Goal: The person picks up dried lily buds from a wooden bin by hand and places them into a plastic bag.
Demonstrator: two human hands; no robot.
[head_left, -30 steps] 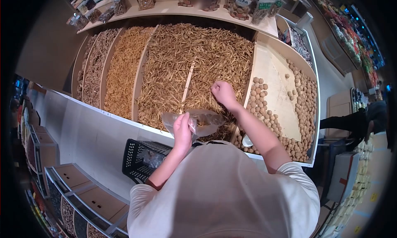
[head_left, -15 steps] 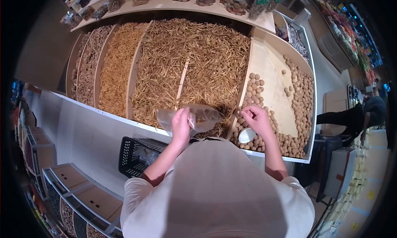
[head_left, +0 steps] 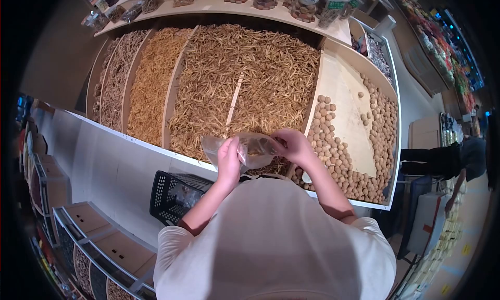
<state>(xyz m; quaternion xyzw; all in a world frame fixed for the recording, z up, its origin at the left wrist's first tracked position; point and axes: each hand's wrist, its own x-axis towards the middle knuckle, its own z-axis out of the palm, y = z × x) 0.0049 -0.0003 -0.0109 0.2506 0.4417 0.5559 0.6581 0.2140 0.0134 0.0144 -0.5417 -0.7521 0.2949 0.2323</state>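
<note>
Both hands point(head_left: 260, 151) gripping plastic bag point(head_left: 250, 148)

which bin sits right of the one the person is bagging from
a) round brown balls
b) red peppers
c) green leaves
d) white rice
a: the left hand and right hand hold a clear plastic bag over the bin of thin tan strips, and the bin to its right holds round brown balls around a bare wooden patch.
</note>
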